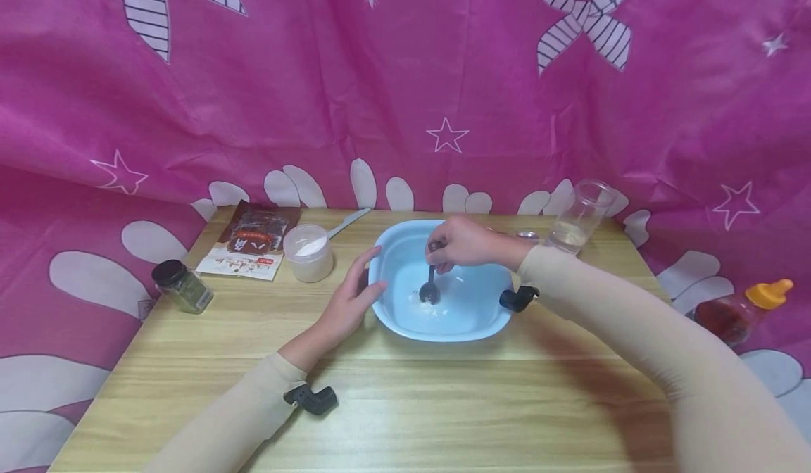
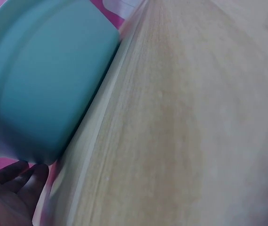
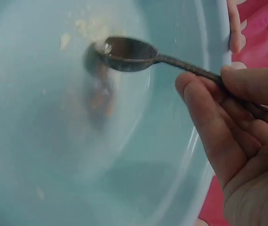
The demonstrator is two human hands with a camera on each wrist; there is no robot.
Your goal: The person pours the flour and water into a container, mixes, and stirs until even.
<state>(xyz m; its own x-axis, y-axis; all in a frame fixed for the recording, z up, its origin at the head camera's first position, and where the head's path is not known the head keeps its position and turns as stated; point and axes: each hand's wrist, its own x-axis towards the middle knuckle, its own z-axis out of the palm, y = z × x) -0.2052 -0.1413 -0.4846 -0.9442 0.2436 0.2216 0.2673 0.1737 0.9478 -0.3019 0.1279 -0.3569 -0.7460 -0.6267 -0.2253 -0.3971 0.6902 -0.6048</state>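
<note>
A light blue plastic basin (image 1: 469,322) sits on the wooden table, with small clumps of white powder (image 1: 429,310) on its floor. My right hand (image 1: 465,241) reaches over the basin and pinches the handle of a dark metal spoon (image 3: 129,54) between thumb and fingers. The spoon's bowl is low in the basin beside the powder; in the right wrist view a little whitish stuff clings to its tip. My left hand (image 1: 345,304) holds the basin's left side, thumb at the rim. In the left wrist view, its fingertips (image 2: 40,174) touch the outer wall.
Left of the basin stand a clear tub of white powder (image 1: 310,256), a light-blue knife or spatula (image 1: 348,224), a printed food packet (image 1: 250,241) and a black-lidded jar (image 1: 184,286). A transparent cup (image 1: 579,216) stands back right; a yellow-capped bottle (image 1: 728,318) is far right.
</note>
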